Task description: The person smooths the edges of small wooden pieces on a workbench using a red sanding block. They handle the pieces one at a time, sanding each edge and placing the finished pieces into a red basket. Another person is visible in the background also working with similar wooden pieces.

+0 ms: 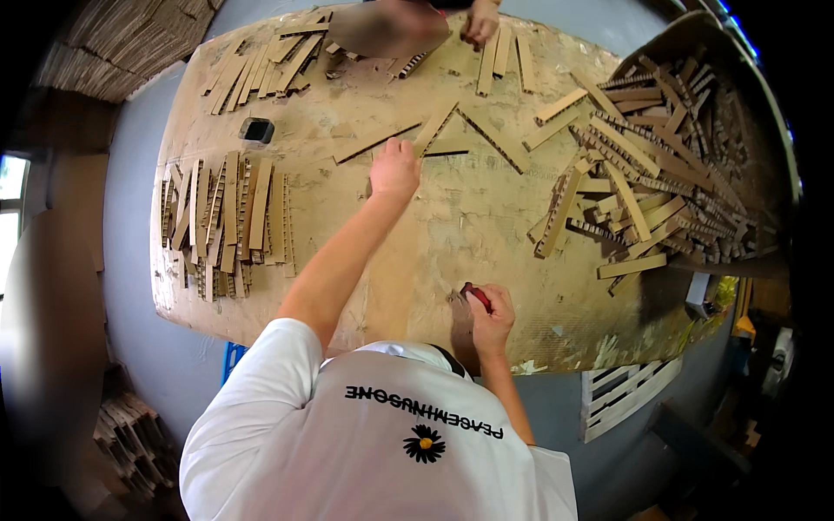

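My hands were well apart. Left hand (396, 167), upper middle of the frame: fingers bunched downward among loose honeycomb-cardboard strips, at the near end of a slanted strip (436, 128); whether they pinched it, I couldn't tell. A flat strip (375, 144) lay just beside, on the left; another diagonal strip (493, 141) sat farther right. Right hand (493, 314), lower middle: closed around a small red tool (478, 298) with a dark tip, near the table's lower edge.

Room to move: a broad bare stretch of tabletop (408, 286) ran from below my left hand to the lower edge, between the left-hand pile (228, 217) and the right-hand heap (621, 187). Lens bent the table edges into curves.

Tabletop was tan board, scuffed, stained, with torn patches toward the lower right. Strips: long, narrow, flat tan faces, fluted open-cell sides. Left-hand pile stood roughly in line; right-hand heap crisscrossed, spilling out of a big dark container (757, 74) at upper right. Small black block (257, 130) at left of centre. More strips (269, 65) fanned out at upper left; a co-worker's hand (480, 23) at the top edge.
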Available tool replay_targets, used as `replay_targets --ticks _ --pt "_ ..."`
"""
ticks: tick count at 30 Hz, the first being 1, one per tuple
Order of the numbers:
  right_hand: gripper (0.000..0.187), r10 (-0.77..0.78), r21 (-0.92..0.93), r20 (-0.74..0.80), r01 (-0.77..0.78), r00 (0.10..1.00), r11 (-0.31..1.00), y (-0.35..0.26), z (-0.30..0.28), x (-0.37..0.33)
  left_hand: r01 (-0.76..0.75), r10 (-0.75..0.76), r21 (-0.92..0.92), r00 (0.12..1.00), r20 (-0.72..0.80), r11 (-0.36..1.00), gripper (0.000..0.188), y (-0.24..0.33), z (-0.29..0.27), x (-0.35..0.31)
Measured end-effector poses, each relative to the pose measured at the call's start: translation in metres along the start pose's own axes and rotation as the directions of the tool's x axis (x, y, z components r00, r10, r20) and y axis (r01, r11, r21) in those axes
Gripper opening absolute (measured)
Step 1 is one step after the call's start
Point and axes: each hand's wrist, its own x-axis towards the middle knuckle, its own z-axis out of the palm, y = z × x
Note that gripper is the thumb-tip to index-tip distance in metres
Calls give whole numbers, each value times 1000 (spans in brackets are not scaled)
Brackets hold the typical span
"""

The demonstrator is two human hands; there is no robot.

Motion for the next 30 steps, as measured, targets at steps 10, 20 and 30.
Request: replay_targets --ticks 10,20,30 --pt "13 80 120 -62 -72 995 990 30 3 7 -389 391 70 920 -18 918 48 -34 -33 -28" --pt "14 51 93 -49 -46 997 995 -2 10 43 -342 362 -131 911 196 931 59 -33 -12 -46" --pt "12 -247 -35 276 267 929 963 -7 75 55 -129 133 -48 985 112 991 72 -59 -52 -235"
